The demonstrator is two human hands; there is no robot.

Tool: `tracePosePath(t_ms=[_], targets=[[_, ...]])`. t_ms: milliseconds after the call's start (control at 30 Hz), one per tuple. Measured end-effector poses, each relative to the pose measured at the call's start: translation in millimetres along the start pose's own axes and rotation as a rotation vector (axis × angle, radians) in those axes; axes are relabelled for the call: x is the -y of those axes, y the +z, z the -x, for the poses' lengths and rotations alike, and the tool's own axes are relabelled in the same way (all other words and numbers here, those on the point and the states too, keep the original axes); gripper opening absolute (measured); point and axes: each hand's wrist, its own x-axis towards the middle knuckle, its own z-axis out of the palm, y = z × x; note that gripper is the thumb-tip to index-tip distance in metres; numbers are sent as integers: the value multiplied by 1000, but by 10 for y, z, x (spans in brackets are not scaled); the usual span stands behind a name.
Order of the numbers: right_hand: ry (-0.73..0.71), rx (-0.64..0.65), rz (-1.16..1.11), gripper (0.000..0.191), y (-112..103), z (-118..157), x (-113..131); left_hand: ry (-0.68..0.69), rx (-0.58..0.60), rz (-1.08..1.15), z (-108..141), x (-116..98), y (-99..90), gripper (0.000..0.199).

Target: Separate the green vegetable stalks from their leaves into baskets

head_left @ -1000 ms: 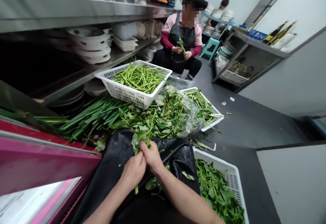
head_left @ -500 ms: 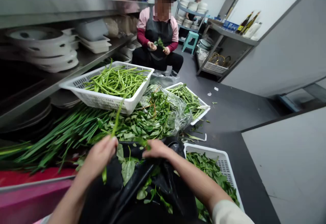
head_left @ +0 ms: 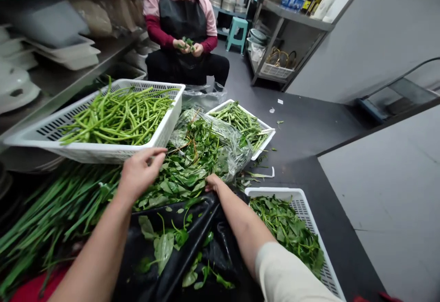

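Observation:
Over the leafy pile, close to the front corner of a white basket (head_left: 151,148) of green stems (head_left: 120,116), is my left hand (head_left: 143,171). Its fingers are apart and nothing shows between them. My right hand (head_left: 213,183) reaches to the near right part of the heaped leafy greens (head_left: 185,173); its fingertips are closed among the leaves, and what they hold is hidden. Loose leaves (head_left: 165,247) lie on the black plastic (head_left: 220,247) across my lap.
Long green stalks (head_left: 68,201) lie at the left, below a metal shelf (head_left: 99,59). A basket of leaves (head_left: 305,196) stands at the right, a smaller basket (head_left: 271,132) farther ahead. A seated person (head_left: 184,13) handles greens beyond.
My left hand has moved forward and no longer holds the green stem. My right hand has moved forward from above the black plastic to the leafy pile. The view has shifted.

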Motion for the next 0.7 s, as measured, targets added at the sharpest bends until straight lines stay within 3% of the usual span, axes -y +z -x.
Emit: tracePosePath(t_ms=[67, 167, 300, 400, 533, 633, 700], targets=[[41, -7, -15, 33, 53, -15, -79, 13, 63, -19, 184, 104, 118, 32], [-30, -39, -71, 28, 21, 103, -65, -7, 110, -22, 313, 214, 143, 32], [-267, -57, -166, 14, -14, 460, 223, 27, 170, -29, 343, 81, 135, 35], [-547, 45, -204, 20, 22, 782, 545, 159, 251, -65, 366, -114, 216, 40], [-856, 202, -73, 26, 26, 1084, 852, 210, 187, -120, 373, -262, 294, 34], [-875, 249, 93, 22, -56, 1147, 883, 197, 113, -109, 336, -300, 182, 24], [-833, 173, 253, 28, -143, 1143, 820, 100, 47, -38, 305, -315, 18, 23]])
